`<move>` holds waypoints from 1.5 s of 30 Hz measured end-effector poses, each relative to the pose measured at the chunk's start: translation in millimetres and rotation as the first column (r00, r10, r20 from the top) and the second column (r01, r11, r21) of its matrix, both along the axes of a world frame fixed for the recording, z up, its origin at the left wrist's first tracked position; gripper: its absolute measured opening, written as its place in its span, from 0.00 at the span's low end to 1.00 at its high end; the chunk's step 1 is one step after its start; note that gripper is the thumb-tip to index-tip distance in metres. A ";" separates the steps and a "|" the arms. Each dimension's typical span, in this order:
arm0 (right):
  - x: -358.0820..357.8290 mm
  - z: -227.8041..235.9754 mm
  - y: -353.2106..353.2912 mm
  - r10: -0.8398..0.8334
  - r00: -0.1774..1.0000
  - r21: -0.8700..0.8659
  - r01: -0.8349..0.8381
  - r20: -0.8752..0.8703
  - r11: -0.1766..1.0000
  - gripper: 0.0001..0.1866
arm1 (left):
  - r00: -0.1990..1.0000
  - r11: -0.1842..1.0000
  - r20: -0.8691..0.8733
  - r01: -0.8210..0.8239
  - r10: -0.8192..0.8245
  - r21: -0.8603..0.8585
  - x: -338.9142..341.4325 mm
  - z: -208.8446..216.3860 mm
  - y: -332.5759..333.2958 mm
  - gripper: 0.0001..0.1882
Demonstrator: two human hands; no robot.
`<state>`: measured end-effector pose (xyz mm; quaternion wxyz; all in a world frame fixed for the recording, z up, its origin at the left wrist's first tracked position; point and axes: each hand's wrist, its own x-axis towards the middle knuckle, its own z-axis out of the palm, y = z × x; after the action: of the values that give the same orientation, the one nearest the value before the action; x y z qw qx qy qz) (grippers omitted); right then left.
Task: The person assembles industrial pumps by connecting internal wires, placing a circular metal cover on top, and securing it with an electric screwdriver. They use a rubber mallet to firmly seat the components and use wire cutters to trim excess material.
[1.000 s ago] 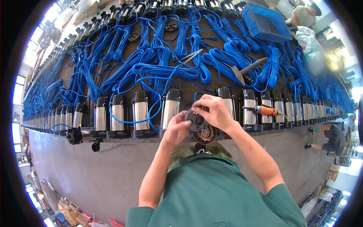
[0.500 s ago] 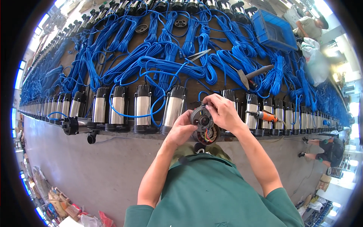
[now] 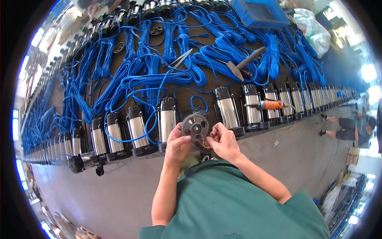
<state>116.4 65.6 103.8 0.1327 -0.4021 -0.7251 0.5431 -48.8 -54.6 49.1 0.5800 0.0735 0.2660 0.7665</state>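
My left hand [image 3: 178, 144] grips the rim of a round dark grey pump end cover [image 3: 195, 125], which has a hole in its middle. Thin coloured wires [image 3: 204, 140] come out below the cover, towards the open motor end of a pump that the cover and my hands partly hide. At those wires, my right hand [image 3: 223, 142] is closed in a pinch, thumb against forefinger. Steel pump bodies with black ends, such as one pump [image 3: 168, 119] on the left and another pump [image 3: 228, 108] on the right, stand on either side of my hands.
Bundled blue cables [image 3: 155, 79] cover much of the dark table. A hammer [image 3: 246, 63], scissors [image 3: 181, 58] and a blue crate [image 3: 260, 14] lie beyond the pumps. An orange power screwdriver [image 3: 271, 104] rests over the right-hand row. Another person [image 3: 356, 128] is at far right.
My right hand has moved from the cover's top edge down to the wires at its lower right. My left hand still holds the cover. The whole view has turned and shifted.
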 end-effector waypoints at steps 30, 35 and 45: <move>21.1 23.8 43.6 0.276 0.906 -0.092 -0.260 0.319 0.961 0.20 | -0.401 0.998 -0.914 0.006 -0.052 -0.059 26.5 75.2 -14.1 0.15; 20.2 16.1 35.6 0.255 0.943 0.124 -0.285 0.215 0.950 0.12 | 0.182 0.928 -0.934 -0.163 -0.306 -0.336 6.1 92.1 -0.3 0.16; 14.8 29.7 29.6 0.265 0.865 0.146 -0.355 0.425 0.923 0.19 | 0.420 0.507 -0.480 -0.054 -0.770 -0.860 -29.1 46.5 66.4 0.21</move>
<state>131.2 95.1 133.5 -0.0632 -0.3641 -0.8475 0.3809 -77.9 11.9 95.6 0.5141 0.2358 0.7819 0.2621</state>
